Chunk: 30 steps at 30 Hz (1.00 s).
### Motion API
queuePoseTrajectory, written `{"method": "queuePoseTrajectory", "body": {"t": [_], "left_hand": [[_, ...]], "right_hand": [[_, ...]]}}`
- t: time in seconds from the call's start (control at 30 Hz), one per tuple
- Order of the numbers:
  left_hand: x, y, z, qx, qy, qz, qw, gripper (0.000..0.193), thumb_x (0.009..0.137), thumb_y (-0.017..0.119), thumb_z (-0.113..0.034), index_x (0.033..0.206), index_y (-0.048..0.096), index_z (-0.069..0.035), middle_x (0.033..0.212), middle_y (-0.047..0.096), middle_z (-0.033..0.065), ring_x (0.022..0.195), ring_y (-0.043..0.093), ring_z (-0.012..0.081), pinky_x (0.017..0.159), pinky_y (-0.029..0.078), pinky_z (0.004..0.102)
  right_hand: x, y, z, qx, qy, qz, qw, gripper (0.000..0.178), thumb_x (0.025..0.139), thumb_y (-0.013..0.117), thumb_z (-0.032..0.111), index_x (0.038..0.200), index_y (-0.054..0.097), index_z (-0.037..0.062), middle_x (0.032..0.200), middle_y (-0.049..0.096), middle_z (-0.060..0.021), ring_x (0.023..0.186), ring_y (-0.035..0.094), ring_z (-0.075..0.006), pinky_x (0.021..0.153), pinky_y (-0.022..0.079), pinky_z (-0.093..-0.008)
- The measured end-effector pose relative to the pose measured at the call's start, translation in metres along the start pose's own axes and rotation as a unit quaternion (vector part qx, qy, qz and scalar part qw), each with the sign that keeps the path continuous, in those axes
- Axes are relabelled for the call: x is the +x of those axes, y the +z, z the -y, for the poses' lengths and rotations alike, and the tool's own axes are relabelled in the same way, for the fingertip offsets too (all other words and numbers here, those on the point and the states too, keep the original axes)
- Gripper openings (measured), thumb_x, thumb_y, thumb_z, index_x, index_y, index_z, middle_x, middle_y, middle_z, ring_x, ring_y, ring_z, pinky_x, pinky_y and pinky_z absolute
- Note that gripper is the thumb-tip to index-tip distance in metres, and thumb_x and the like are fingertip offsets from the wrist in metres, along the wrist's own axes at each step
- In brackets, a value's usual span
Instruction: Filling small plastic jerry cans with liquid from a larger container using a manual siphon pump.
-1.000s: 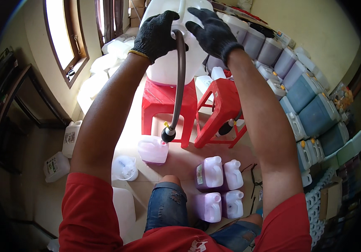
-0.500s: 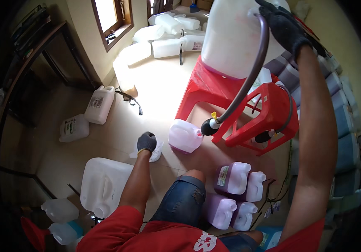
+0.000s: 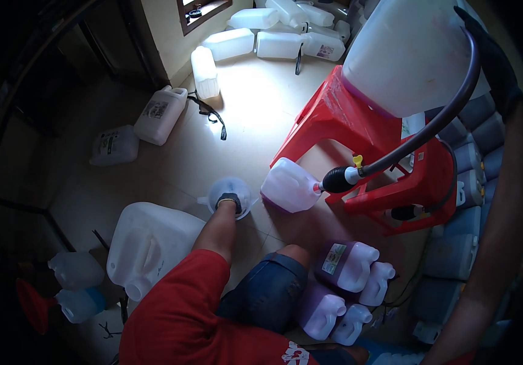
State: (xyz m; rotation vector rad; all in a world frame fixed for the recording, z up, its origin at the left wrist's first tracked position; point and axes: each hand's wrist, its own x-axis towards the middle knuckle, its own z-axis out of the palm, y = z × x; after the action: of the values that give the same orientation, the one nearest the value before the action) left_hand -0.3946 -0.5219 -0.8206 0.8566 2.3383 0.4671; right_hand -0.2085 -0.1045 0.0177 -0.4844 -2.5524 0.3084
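My left hand point(image 3: 230, 201), in a dark glove, reaches down into a translucent plastic pitcher point(image 3: 247, 190) on the floor; its fingers are hard to make out there. My right hand point(image 3: 500, 76), also gloved, is up at the large white drum point(image 3: 407, 61), closed around the grey hose point(image 3: 470, 67) where it meets the drum's top. Down from there the hose runs to a black squeeze-bulb pump point(image 3: 336, 180) with a yellow valve point(image 3: 358, 160). The pump's end sits at the mouth of a translucent jug point(image 3: 289, 185) holding pink liquid.
A red plastic stool point(image 3: 328, 115) bears the drum; a second red stool point(image 3: 420, 188) stands beside it. Several purple-filled jugs point(image 3: 347, 264) are by my knee. A large white container point(image 3: 152, 243) lies at left. Empty jugs point(image 3: 280, 44) are piled far back; blue-grey containers point(image 3: 450, 255) line the right.
My left hand has gone from above the pitcher down into it. My view has shifted, and the drum, stools and jugs now appear farther right. My right hand stays at the hose.
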Motion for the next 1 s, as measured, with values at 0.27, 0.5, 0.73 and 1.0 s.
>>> {"method": "queuePoseTrajectory", "body": {"t": [0.27, 0.5, 0.73, 1.0], "left_hand": [[-0.045, -0.071, -0.108, 0.130, -0.181, 0.086, 0.971, 0.028, 0.081, 0.071, -0.022, 0.101, 0.080, -0.005, 0.110, 0.077, 0.0187, 0.103, 0.075, 0.0355, 0.086, 0.060, 0.0419], [-0.042, -0.127, -0.166, 0.083, -0.085, 0.035, 0.992, 0.038, 0.070, 0.087, -0.031, 0.098, 0.079, -0.006, 0.102, 0.077, 0.0183, 0.095, 0.075, 0.0341, 0.085, 0.060, 0.0408], [-0.159, -0.237, -0.279, -0.355, 0.025, -0.215, 0.910, 0.023, 0.089, 0.077, -0.018, 0.102, 0.074, 0.001, 0.086, 0.076, 0.0113, 0.073, 0.073, 0.0164, 0.065, 0.059, 0.0321], [-0.224, -0.474, -0.528, -0.399, 0.433, -0.363, 0.722, 0.031, 0.102, 0.070, -0.031, 0.115, 0.074, -0.003, 0.091, 0.073, 0.0043, 0.075, 0.065, 0.0117, 0.069, 0.053, 0.0279]], "right_hand": [[-0.029, 0.051, 0.055, -0.105, 0.107, -0.022, 0.988, 0.051, 0.110, 0.036, 0.029, 0.152, 0.050, 0.0045, 0.160, 0.047, -0.0148, 0.148, 0.044, -0.0252, 0.126, 0.031, -0.0379], [-0.051, -0.004, 0.080, -0.197, 0.094, -0.011, 0.976, 0.049, 0.109, 0.041, 0.033, 0.151, 0.053, 0.0099, 0.151, 0.057, -0.0168, 0.143, 0.051, -0.0295, 0.122, 0.036, -0.0389], [-0.002, 0.009, -0.051, -0.377, -0.116, -0.112, 0.912, 0.040, 0.112, 0.041, 0.034, 0.147, 0.059, 0.0257, 0.134, 0.068, -0.0088, 0.120, 0.064, -0.0315, 0.109, 0.048, -0.0502], [-0.027, -0.002, 0.009, -0.236, 0.058, -0.012, 0.970, 0.048, 0.104, 0.049, 0.053, 0.147, 0.059, 0.0357, 0.155, 0.054, -0.0052, 0.148, 0.039, -0.0378, 0.126, 0.027, -0.0511]]}}
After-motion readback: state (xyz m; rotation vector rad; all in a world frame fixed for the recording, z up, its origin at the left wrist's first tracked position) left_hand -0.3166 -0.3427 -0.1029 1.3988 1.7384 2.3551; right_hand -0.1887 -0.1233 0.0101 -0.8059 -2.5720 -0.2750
